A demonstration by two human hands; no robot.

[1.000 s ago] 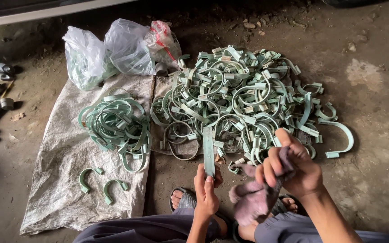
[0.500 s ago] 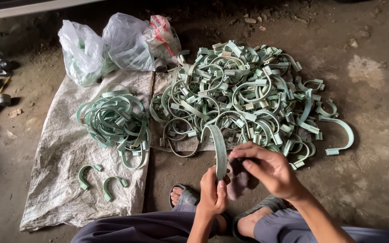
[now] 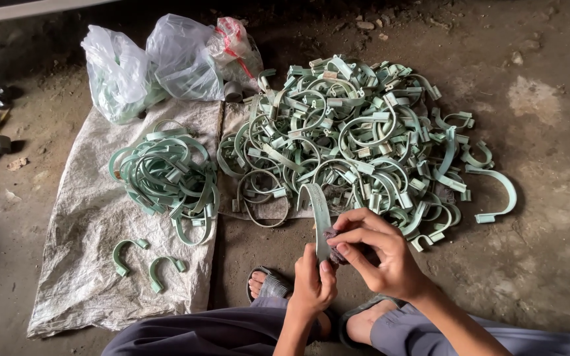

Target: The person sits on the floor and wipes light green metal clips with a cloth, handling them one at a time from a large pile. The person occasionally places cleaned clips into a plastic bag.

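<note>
Head view: left hand (image 3: pixel 313 285), right hand (image 3: pixel 380 254) grip one clamp (image 3: pixel 318 214).

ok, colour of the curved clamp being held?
Pale green, same as the pile; the clamp shows in the head view, in the left hand.

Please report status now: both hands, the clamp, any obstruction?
Left hand grips green clamp. Right hand presses dark rag on it. Nothing blocking; big clamp pile behind.

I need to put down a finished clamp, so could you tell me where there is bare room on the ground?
The woven sack is bare along its left side and near edge, around the two loose clamps. The dirt floor right of the big clamp pile is open too. It is crowded between the big pile and the smaller bundle, and by the plastic bags.
</note>
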